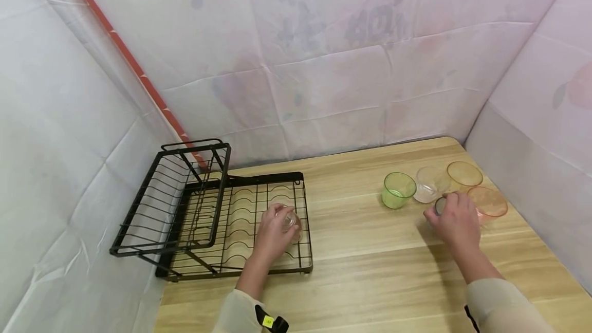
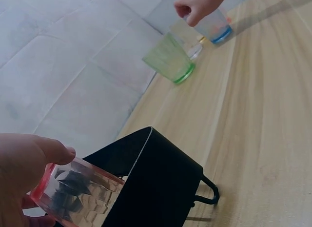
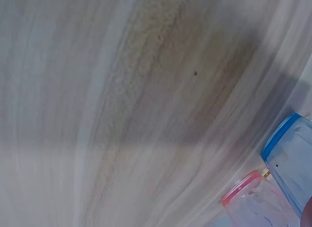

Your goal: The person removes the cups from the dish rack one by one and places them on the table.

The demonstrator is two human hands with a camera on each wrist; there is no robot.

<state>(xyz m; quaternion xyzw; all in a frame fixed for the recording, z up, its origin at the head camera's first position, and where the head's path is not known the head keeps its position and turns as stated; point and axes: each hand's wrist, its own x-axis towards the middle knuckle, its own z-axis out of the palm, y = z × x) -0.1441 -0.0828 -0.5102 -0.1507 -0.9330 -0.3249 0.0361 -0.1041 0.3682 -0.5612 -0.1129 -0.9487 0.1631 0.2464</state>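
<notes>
Over the right end of the black dish rack (image 1: 305,243), my left hand (image 1: 270,233) grips a clear faceted cup with a red-tinted end (image 2: 80,190). Thumb and fingers lie around that red end, and the cup's other end sits down inside the rack's black rim in the left wrist view. On the table's right side, my right hand (image 1: 455,220) holds a blue-tinted cup (image 3: 292,151) from above, mostly covered by the hand in the head view. Beside it stand a red-pink cup (image 1: 490,203), a clear cup (image 1: 432,185) and a green cup (image 1: 399,190).
A yellow cup (image 1: 464,173) stands behind the red-pink one, near the table's right edge. The rack's raised upper basket (image 1: 171,199) rises on the left, close to the draped white wall (image 1: 69,143). Wood-grain tabletop (image 1: 356,251) lies between the two hands.
</notes>
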